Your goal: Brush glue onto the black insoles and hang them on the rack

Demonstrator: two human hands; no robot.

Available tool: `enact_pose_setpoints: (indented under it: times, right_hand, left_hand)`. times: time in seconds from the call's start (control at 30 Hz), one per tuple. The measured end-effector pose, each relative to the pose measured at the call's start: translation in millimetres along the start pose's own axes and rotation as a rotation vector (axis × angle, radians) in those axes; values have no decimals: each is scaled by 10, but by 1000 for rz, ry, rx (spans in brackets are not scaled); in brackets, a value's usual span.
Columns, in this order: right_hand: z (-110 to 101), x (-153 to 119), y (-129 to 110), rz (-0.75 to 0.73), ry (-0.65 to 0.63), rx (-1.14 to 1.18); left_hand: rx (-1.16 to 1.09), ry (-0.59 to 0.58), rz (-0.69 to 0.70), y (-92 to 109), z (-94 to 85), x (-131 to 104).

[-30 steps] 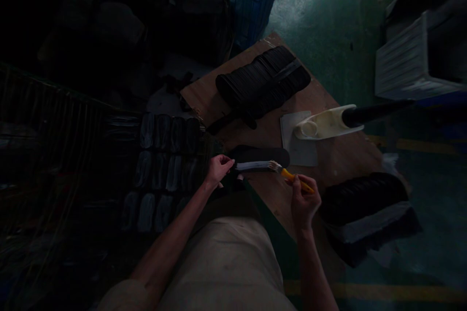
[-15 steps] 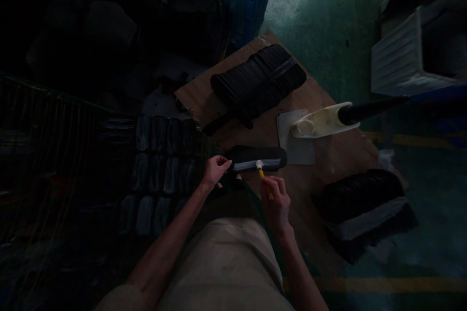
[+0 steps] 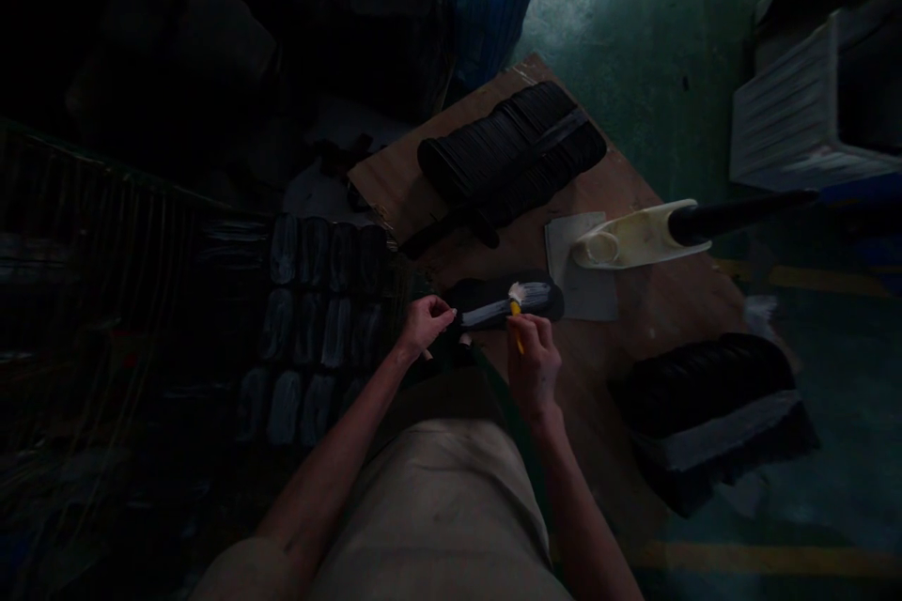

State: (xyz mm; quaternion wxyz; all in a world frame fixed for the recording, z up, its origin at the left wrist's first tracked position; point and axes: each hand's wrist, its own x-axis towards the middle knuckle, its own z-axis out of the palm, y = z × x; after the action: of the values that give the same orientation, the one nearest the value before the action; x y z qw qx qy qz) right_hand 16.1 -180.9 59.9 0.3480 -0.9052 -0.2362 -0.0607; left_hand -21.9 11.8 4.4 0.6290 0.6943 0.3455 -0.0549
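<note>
A dark, flat shoe-sole-shaped piece [image 3: 548,308] lies at the near edge of the wooden board, with white paste streaked along it. My left hand [image 3: 427,321] pinches the left end of this piece between thumb and fingers. In my right hand [image 3: 536,359] is a yellow-handled brush [image 3: 516,308], its pale bristles pressed on the right half of the piece. White streaks reach from near my left fingertips to the bristles and fan out beyond them.
On the wooden board [image 3: 451,136] lie a long stack of dark soles [image 3: 507,146], a grey sheet [image 3: 588,296] under a cream-coloured container [image 3: 620,239], and another dark stack [image 3: 705,394]. Left, a rack holds rows of white-smeared pieces [image 3: 284,406]. Blue [image 3: 493,14] and white [image 3: 782,127] crates stand beyond.
The brush has moved up across the piece, and white now spreads over more of its right end. My left hand keeps its pinch. The whole view has shifted slightly.
</note>
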Motion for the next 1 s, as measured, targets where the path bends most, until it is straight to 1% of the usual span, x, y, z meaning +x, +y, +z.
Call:
enact_pose_setpoints:
  times: [0.1,0.17,0.27,0.37,0.43,0.53,0.6,0.67,0.73,0.8,0.9,1.0]
  right_hand:
    - [49,-52,-243,-1,-99,171]
    - [17,-82,-343,21,-119,279]
    - [-97,-107,-368,79,-34,339]
    - [-185,-118,-305,118,72,284]
    - [-176,-130,-273,122,91,263]
    - [-63,-159,-288,100,67,270]
    - [32,-184,-334,72,24,278]
    - [102,-208,-391,49,-44,300]
    - [130,-230,-443,39,-121,339]
    - [119,-243,-472,48,-160,377]
    - [62,-236,-449,131,-137,430]
    - [5,-203,-331,224,-66,443]
  left_hand:
    - [47,-42,24,-10,-39,24]
    - [72,-95,46,-20,-81,48]
    - [109,-190,81,-30,-148,92]
    - [136,-238,94,-31,-181,125]
    - [140,-237,83,-26,-179,132]
    - [150,-219,68,-9,-162,127]
    - [158,-214,65,10,-154,119]
    - [161,-214,66,28,-149,113]
    - [154,-206,63,40,-144,107]
    - [139,-194,51,37,-135,100]
    - [103,-181,33,15,-122,89]
    - [87,-171,39,6,-120,81]
